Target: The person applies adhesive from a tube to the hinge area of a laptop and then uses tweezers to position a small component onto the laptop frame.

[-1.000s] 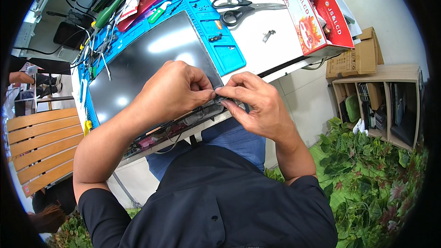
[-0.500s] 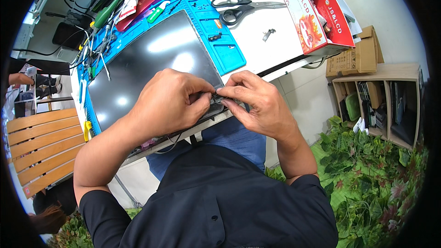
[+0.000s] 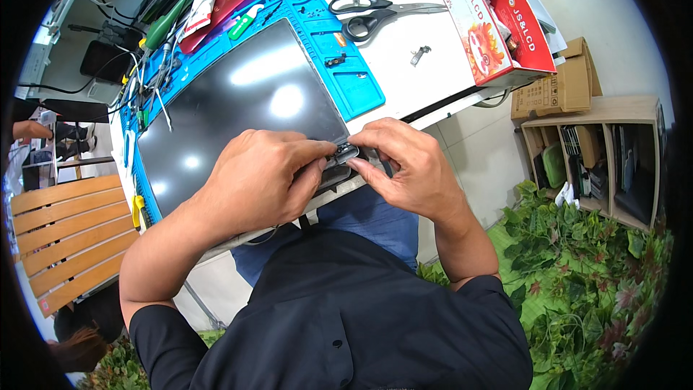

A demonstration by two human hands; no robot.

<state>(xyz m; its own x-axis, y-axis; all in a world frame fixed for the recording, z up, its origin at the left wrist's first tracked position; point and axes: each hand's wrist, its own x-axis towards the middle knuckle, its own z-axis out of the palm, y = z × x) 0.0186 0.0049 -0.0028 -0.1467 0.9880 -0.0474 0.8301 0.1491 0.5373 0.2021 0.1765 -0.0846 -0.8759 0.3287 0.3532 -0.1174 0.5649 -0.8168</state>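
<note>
A dark flat screen panel lies glossy side up, partly on the blue repair mat, reflecting the lights. At its near right corner is a small dark bracket-like piece, too small to make out fully. My left hand has the index finger stretched onto that piece, with the thumb bent beneath; the other fingers are hidden. My right hand pinches the corner from the right, index fingertip and thumb on the piece. The panel's lower edge is mostly behind my left hand.
Scissors, a loose metal part and a red-and-white box lie on the white tabletop. Cables and tools crowd the left. A slatted wooden bench stands left, another person's hand beyond. A shelf unit stands right.
My left hand has moved down toward me; its index finger now stretches flatter onto the corner, exposing more of the small piece. My right hand has shifted only slightly.
</note>
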